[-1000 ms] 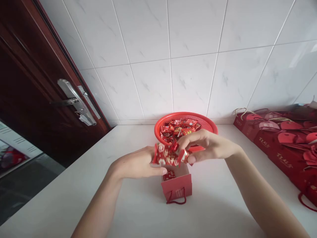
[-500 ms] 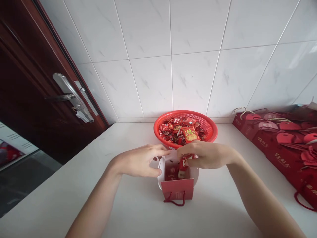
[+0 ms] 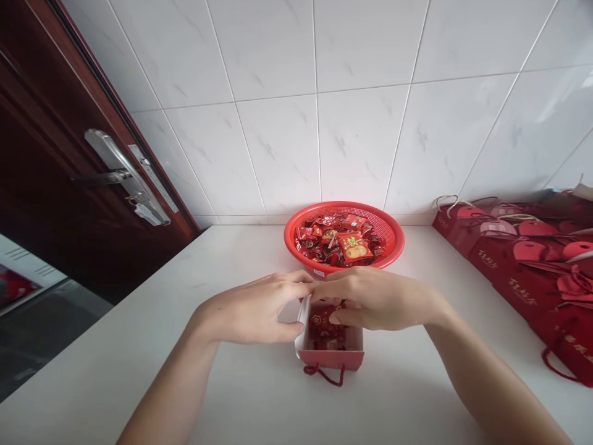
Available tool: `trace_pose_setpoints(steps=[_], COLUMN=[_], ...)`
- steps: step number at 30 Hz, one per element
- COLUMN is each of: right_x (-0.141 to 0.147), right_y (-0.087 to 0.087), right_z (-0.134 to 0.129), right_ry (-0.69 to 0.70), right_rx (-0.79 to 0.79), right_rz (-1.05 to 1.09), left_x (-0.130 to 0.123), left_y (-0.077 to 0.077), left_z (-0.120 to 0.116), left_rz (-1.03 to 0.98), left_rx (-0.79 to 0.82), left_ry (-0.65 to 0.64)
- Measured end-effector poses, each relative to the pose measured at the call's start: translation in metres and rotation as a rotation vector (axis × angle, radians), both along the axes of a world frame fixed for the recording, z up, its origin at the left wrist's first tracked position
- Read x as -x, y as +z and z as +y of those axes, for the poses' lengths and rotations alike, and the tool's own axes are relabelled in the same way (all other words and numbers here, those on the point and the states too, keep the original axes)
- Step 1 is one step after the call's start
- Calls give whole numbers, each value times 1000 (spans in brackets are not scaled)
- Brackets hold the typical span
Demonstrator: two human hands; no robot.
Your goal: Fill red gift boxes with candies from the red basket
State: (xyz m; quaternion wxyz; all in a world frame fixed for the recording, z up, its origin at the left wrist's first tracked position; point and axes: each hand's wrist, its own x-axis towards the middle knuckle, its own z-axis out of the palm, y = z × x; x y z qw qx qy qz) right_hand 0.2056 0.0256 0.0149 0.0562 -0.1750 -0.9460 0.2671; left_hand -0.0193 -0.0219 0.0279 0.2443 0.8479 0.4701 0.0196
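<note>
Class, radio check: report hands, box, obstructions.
Left hand at open red cardboard box; right hand over it. Red wrapped packets inside. Right hand partly blocks view.

small box (image 3: pixel 331 360): smooth card, low sheen | box cord (image 3: pixel 311 370): twisted, textile-looking | packets inside (image 3: pixel 324 334): printed wrapper film | far basket (image 3: pixel 343 205): glossy plastic, perforated wall | tabletop (image 3: pixel 250 395): smooth, soft sheen | far wall tiles (image 3: pixel 278 49): glossy, marbled | left door (image 3: pixel 41 123): wood-look, varnished | door handle (image 3: pixel 123 167): shiny metal | right bags (image 3: pixel 523 290): smooth card or paper, gold lettering
</note>
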Motion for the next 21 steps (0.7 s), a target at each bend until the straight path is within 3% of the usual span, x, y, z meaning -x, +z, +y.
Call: trace_pose_setpoints(steps=[7,13,17,21], right_x=[-21,-31,-24,-16], right_y=[11,16,14,12], right_z=[-1,1,0,-3], right_ry=[-143,-267,-288,-226], right_rx=[-57,-110,-125,-61], right_rz=[130,4,-121,-112], left_x=[4,5,1,1], left_y=[0,-3,-5,-6], left_z=[5,15,17,16], left_rz=[2,-29,-36,0], left_rx=[-43,-42,-51,-63], left_ry=[21,52,53,74])
